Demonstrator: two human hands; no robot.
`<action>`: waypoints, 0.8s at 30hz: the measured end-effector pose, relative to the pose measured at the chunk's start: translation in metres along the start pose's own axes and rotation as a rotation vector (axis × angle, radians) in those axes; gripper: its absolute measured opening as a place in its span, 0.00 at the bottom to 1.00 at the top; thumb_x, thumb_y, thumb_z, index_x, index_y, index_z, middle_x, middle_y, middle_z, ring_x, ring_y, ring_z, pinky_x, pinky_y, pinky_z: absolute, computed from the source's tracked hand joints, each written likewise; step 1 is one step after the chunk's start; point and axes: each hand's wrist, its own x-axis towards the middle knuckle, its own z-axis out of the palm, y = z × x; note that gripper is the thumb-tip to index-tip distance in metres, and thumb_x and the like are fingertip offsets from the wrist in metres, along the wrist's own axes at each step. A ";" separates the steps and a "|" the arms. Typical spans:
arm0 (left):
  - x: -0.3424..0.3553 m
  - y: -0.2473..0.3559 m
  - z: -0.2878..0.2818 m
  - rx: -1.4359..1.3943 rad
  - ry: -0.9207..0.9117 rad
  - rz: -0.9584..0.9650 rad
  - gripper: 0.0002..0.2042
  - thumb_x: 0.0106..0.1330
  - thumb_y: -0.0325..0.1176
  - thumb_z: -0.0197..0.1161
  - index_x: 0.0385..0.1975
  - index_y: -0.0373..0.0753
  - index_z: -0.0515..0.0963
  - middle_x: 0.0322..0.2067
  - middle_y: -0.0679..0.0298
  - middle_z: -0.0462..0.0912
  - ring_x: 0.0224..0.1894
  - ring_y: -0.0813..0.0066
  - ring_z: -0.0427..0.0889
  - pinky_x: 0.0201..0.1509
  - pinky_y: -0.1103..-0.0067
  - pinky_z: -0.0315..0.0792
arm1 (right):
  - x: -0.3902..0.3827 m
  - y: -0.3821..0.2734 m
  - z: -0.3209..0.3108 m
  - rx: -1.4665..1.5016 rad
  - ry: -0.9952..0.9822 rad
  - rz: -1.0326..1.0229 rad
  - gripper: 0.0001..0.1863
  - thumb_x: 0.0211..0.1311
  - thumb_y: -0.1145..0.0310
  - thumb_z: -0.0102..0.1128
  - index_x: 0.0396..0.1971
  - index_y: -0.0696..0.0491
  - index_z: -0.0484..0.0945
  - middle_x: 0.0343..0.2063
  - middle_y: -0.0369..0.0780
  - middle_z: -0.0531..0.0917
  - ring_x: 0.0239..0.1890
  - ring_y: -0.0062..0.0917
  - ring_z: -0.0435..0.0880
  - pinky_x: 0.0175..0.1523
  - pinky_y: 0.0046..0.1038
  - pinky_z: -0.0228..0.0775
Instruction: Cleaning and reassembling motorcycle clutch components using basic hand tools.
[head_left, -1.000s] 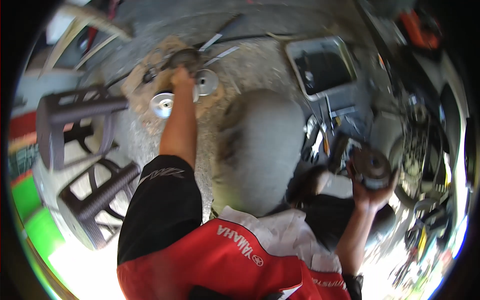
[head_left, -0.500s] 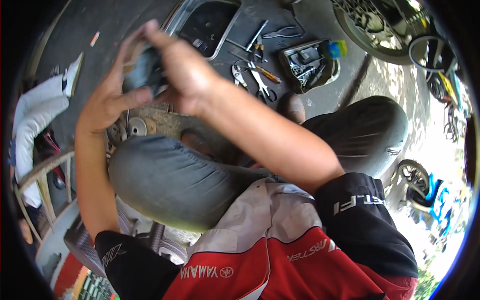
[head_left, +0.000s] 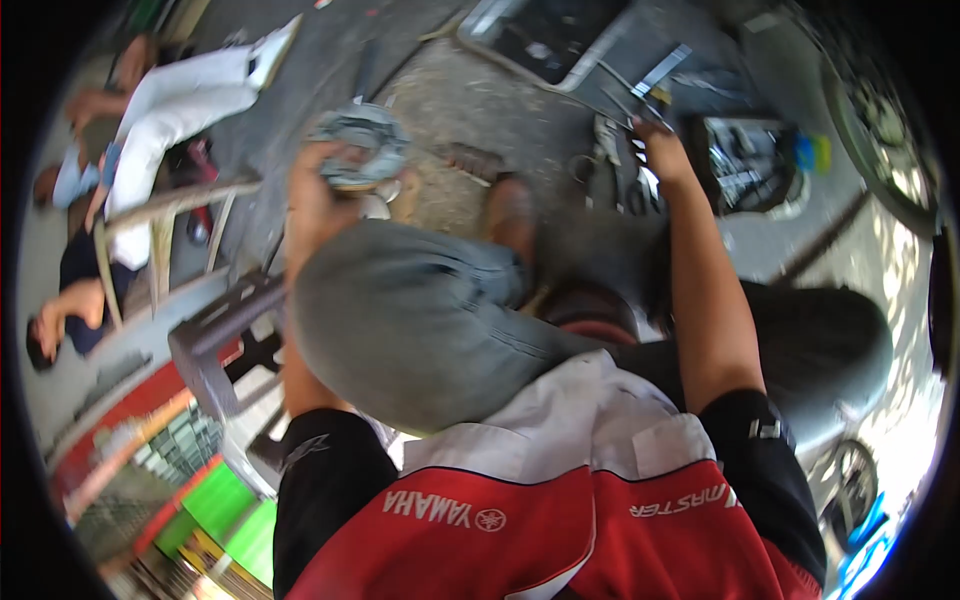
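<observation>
My left hand (head_left: 318,200) grips a round, grey metal part (head_left: 362,125) with an opening in its middle, held up beyond my left knee. Over on the right, my right hand (head_left: 662,155) is down among the hand tools on the ground, its arm stretched out. Blur hides its fingertips, so whether it holds a tool does not show. Beside it lie pliers (head_left: 606,150), and a bright metal bar tool (head_left: 662,72) rests just past it. A metal tray (head_left: 800,195) to its right carries several small tools and parts.
A wide dark pan with a pale rim (head_left: 478,22) sits at the far side. A motorcycle wheel (head_left: 905,205) stands at the right. On the left are a wooden bench (head_left: 185,200), a person in white trousers (head_left: 185,95) and other people. A brown plastic stool (head_left: 205,350) is near my left arm.
My right hand has come off the round metal part and moved right, down to the tools. My left hand keeps the part, now lower. The whole view has shifted.
</observation>
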 end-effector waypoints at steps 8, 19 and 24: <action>0.043 -0.206 -0.014 0.625 -0.007 0.715 0.24 0.53 0.40 0.78 0.49 0.40 0.79 0.46 0.55 0.84 0.53 0.57 0.82 0.60 0.68 0.72 | -0.062 -0.015 0.159 -0.072 -0.466 0.029 0.31 0.70 0.44 0.62 0.55 0.59 0.78 0.39 0.40 0.85 0.36 0.23 0.86 0.40 0.24 0.78; 0.119 -0.104 -0.144 0.780 0.733 0.423 0.15 0.65 0.45 0.67 0.39 0.40 0.89 0.28 0.55 0.89 0.30 0.61 0.89 0.37 0.68 0.82 | 0.034 0.122 0.052 -0.101 -0.196 -0.149 0.22 0.69 0.63 0.65 0.58 0.58 0.77 0.43 0.41 0.84 0.39 0.30 0.84 0.42 0.34 0.76; 0.164 -0.064 -0.321 1.336 1.166 0.108 0.13 0.65 0.40 0.64 0.44 0.42 0.87 0.46 0.52 0.88 0.47 0.50 0.88 0.51 0.60 0.83 | 0.038 0.092 0.041 0.058 -0.079 0.111 0.23 0.68 0.66 0.65 0.59 0.58 0.75 0.50 0.43 0.84 0.46 0.35 0.85 0.47 0.38 0.80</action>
